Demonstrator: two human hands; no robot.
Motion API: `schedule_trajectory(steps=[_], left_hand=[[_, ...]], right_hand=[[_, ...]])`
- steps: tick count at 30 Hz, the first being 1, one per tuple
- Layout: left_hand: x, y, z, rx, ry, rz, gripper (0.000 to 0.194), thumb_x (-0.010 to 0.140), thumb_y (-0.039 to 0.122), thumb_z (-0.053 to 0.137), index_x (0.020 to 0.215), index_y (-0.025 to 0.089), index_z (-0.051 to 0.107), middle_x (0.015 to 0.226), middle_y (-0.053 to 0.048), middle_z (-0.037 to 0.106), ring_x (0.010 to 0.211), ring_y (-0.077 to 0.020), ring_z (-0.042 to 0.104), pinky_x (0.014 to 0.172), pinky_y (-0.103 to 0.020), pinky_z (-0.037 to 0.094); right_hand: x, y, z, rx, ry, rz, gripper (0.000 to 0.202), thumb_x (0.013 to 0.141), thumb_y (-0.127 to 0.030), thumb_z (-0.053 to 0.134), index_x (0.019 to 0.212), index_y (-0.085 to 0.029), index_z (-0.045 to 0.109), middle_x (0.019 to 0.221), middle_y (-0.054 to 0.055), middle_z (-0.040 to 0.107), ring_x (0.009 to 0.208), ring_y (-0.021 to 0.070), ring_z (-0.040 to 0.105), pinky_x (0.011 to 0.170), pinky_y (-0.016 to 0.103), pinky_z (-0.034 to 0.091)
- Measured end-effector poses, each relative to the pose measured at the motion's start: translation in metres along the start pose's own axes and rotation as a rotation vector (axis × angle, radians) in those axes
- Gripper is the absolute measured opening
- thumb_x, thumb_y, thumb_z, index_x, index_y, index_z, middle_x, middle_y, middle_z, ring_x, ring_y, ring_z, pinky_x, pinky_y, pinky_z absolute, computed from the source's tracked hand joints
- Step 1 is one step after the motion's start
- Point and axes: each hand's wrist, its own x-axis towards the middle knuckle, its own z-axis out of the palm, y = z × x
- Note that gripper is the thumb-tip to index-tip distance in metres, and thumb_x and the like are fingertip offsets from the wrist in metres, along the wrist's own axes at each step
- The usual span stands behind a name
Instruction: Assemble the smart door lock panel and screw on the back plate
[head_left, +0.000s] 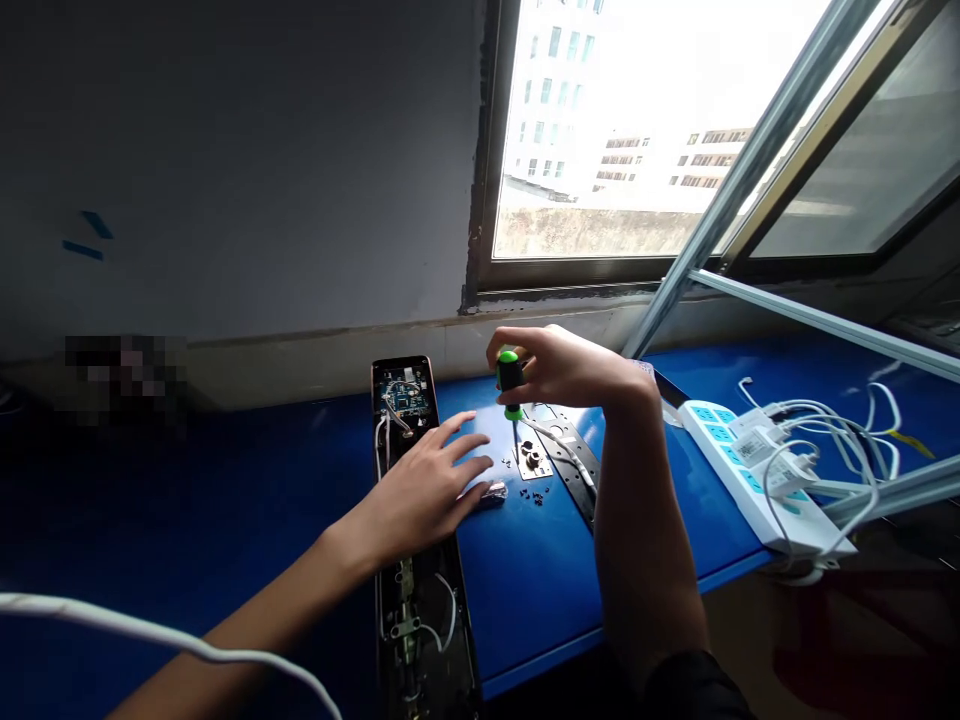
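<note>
Right hand [553,366]: you grip the screwdriver [511,376], shaft down.
Left hand [429,476]: your fingers spread, unclenched, over the case [465,620].
Screwdriver tip: beside the plate [527,473], toward the table's [525,590] far edge.
Screws [538,498]: loose by the plate.
Strip [802,535]: reaches the table's near edge.

No words, brand names or numbers can be read. Faint print on the white adapters [752,434] plugged into the power strip [752,503] is too small, and markings on the blue circuit board [405,398] inside the black housing [463,625] are blurred.
</note>
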Motion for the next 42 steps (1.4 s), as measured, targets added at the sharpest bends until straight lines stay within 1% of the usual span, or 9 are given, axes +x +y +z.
schedule_trajectory(steps=[3,10,17,21,25,28,34,39,42], left_hand=[[0.000,0.001,0.006,0.014,-0.043,0.005,0.031,0.106,0.031,0.051,0.120,0.016,0.075,0.133,-0.013,0.070,0.150,-0.0403,0.040,0.116,-0.062,0.049],[-0.002,-0.003,0.002,-0.001,-0.050,-0.006,0.034,0.107,0.034,0.050,0.118,0.013,0.075,0.132,-0.014,0.070,0.149,-0.0404,0.041,0.115,-0.060,0.050],[-0.007,-0.009,-0.005,-0.062,0.063,0.000,0.026,0.104,0.028,0.056,0.115,0.014,0.075,0.132,-0.015,0.069,0.145,-0.0361,0.044,0.113,-0.055,0.052],[-0.016,-0.017,-0.026,-0.156,0.106,-0.088,0.025,0.099,0.028,0.066,0.119,0.017,0.074,0.126,-0.013,0.069,0.124,-0.0300,0.058,0.102,-0.049,0.058],[-0.028,-0.028,-0.050,-0.328,0.032,-0.190,0.032,0.095,0.034,0.073,0.124,0.020,0.073,0.112,-0.008,0.074,0.103,-0.0224,0.068,0.088,-0.036,0.059],[-0.036,-0.033,-0.062,-0.423,-0.026,-0.284,0.036,0.093,0.040,0.075,0.123,0.021,0.075,0.105,-0.005,0.077,0.091,-0.0187,0.071,0.080,-0.030,0.057],[-0.041,-0.038,-0.064,-0.507,0.010,-0.348,0.021,0.098,0.032,0.069,0.108,0.019,0.081,0.101,-0.003,0.082,0.086,-0.0157,0.074,0.077,-0.024,0.054],[-0.040,-0.041,-0.065,-0.545,0.019,-0.432,0.018,0.094,0.031,0.071,0.093,0.017,0.082,0.085,-0.002,0.081,0.071,-0.0144,0.071,0.064,-0.023,0.049],[-0.039,-0.043,-0.064,-0.606,0.034,-0.516,0.015,0.090,0.031,0.075,0.089,0.018,0.082,0.083,-0.002,0.081,0.073,-0.0163,0.074,0.065,-0.023,0.052]], right_hand=[[0.008,0.005,0.005,-0.011,0.016,-0.027,0.035,0.080,-0.027,0.082,0.109,-0.023,0.063,0.082,-0.002,0.065,0.060,0.0087,0.054,0.056,0.025,0.043],[0.021,0.012,0.017,0.001,0.000,-0.079,0.035,0.079,-0.026,0.083,0.106,-0.024,0.062,0.084,-0.002,0.065,0.064,0.0094,0.055,0.057,0.024,0.042],[0.016,0.000,0.013,0.086,0.063,-0.118,0.031,0.083,-0.026,0.078,0.107,-0.023,0.060,0.082,-0.002,0.063,0.063,0.0101,0.057,0.055,0.025,0.045],[0.012,-0.016,0.011,0.240,0.226,-0.208,0.031,0.086,-0.028,0.074,0.113,-0.023,0.060,0.085,-0.002,0.063,0.072,0.0130,0.065,0.061,0.026,0.056],[0.011,-0.033,0.016,0.418,0.360,-0.304,0.038,0.088,-0.034,0.074,0.121,-0.023,0.059,0.087,-0.002,0.066,0.078,0.0159,0.073,0.067,0.029,0.064],[0.012,-0.043,0.022,0.520,0.453,-0.340,0.042,0.086,-0.041,0.076,0.120,-0.025,0.057,0.087,-0.003,0.067,0.078,0.0173,0.075,0.068,0.031,0.067],[0.020,-0.055,0.033,0.571,0.553,-0.346,0.046,0.083,-0.046,0.081,0.117,-0.027,0.056,0.090,-0.003,0.068,0.079,0.0191,0.077,0.069,0.035,0.069],[0.023,-0.058,0.037,0.568,0.570,-0.327,0.045,0.083,-0.045,0.081,0.115,-0.027,0.056,0.091,-0.002,0.069,0.083,0.0211,0.078,0.072,0.036,0.070],[0.025,-0.057,0.037,0.524,0.561,-0.273,0.049,0.083,-0.051,0.079,0.118,-0.028,0.053,0.094,-0.001,0.068,0.091,0.0233,0.078,0.078,0.038,0.069]])
